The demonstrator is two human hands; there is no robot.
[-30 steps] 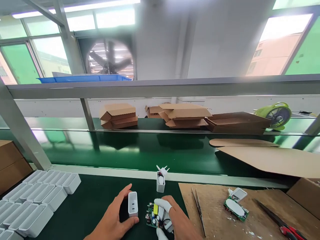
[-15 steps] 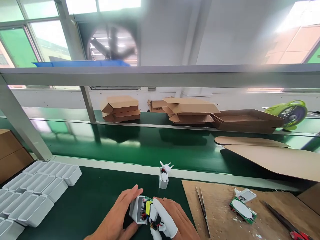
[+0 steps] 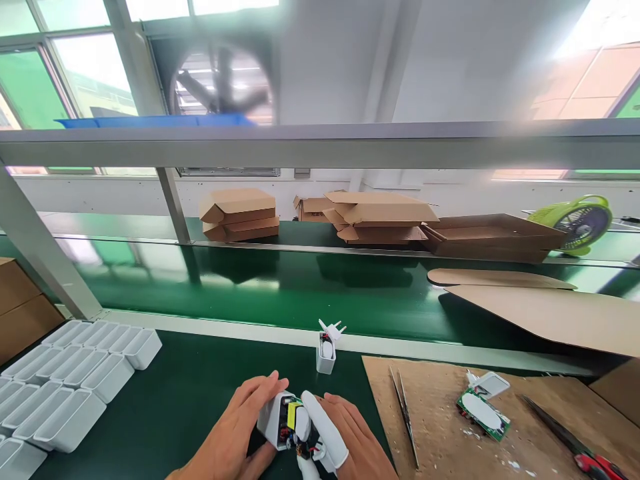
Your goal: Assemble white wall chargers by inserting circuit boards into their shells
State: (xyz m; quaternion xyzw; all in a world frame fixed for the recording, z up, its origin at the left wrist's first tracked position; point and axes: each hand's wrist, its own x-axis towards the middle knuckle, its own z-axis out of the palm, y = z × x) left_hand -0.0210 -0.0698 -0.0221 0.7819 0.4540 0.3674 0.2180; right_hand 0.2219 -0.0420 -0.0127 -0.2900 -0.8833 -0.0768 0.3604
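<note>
My left hand [image 3: 240, 427] is closed around a white plastic housing [image 3: 270, 419], fingers over its top and thumb below. A circuit board [image 3: 295, 420] with a yellow-wrapped transformer, wires and other parts sits at the housing's open end, partly inside it. My right hand [image 3: 353, 433] grips the board from the right; long white pieces along its fingers look like finger covers, though I cannot tell for certain. Just beyond the hands stands a small white housing [image 3: 326, 360] with a plug [image 3: 333, 330] leaning out of its top.
White empty housings [image 3: 70, 393] stand in rows at left. On a brown cardboard sheet [image 3: 435, 400] at right lie tweezers [image 3: 406, 413], a green circuit board [image 3: 483, 415] and red-handled pliers [image 3: 565, 437]. Behind are a green belt [image 3: 300, 287], cardboard boxes [image 3: 385, 213] and a green fan [image 3: 575, 223].
The board and the housing have come closer together, and less of the housing's inside shows. The housing has tilted a little. The camera view has shifted slightly.
</note>
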